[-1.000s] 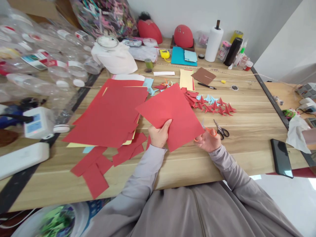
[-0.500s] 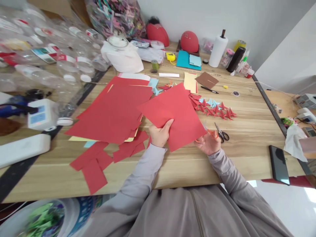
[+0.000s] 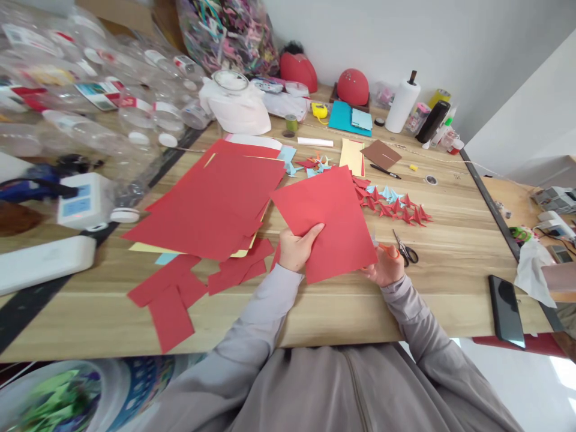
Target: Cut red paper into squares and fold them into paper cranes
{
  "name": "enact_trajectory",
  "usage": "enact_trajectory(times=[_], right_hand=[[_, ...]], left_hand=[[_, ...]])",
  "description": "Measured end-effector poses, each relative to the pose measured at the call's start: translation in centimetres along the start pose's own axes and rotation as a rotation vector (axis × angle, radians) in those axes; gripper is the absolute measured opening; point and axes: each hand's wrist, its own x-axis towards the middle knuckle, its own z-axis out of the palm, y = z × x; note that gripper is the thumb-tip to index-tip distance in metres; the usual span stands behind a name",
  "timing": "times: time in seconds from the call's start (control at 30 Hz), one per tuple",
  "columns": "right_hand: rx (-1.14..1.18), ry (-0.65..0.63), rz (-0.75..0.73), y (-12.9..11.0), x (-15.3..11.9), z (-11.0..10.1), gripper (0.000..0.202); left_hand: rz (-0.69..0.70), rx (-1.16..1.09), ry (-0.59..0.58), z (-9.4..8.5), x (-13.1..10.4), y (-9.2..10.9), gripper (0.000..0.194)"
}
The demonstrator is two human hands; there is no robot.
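Paper [image 3: 328, 210] is pinched in the left hand [image 3: 297, 246]; the right hand [image 3: 387, 267] clasps orange scissors [image 3: 390, 250] (blades mostly hidden, seemingly).

Wooden table [image 3: 459, 258], red sheets [image 3: 207, 204] stacked at left, loose red paper pieces [image 3: 171, 318] at front left, folded red and blue paper shapes [image 3: 396, 208], 1 pair of black scissors [image 3: 410, 255], 1 black pen [image 3: 386, 171], 1 phone [image 3: 506, 311] at right

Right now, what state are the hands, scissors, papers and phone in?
Left hand: closed on the red sheet
Red sheet: spread out, held
Right hand: holding the orange-handled scissors
Orange-handled scissors: blade opening hard to tell
Black-handled scissors: lying unheld
Red paper stack: unevenly piled
Small red pieces: loose, overlapping
Paper stars: folded
Phone: lying down, face dark
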Motion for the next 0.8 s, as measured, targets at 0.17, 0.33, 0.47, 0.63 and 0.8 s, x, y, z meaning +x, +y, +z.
enact_trajectory(times=[0.17, 0.33, 0.47, 0.63, 0.8], right_hand=[[0.037, -0.035, 0.034, -0.3, 0.0, 0.3, 0.043], [0.059, 0.116, -0.013, 0.2, 0.1, 0.1, 0.037], [0.069, 0.257, -0.002, 0.7, 0.4, 0.5, 0.043], [0.072, 0.245, -0.072, 0.1, 0.4, 0.8, 0.043], [0.092, 0.344, -0.403, -2.5, 0.0, -0.2, 0.039]], left_hand=[[-0.027, 0.013, -0.025, 0.2, -0.5, 0.3, 0.031], [-0.006, 0.051, 0.004, 0.1, -0.4, 0.0, 0.029], [0.009, 0.053, 0.024, 0.4, -0.5, -0.4, 0.029], [0.032, 0.057, 0.049, 0.2, -0.2, -0.7, 0.030], [0.033, 0.015, 0.183, -0.9, 0.8, -0.7, 0.032]])
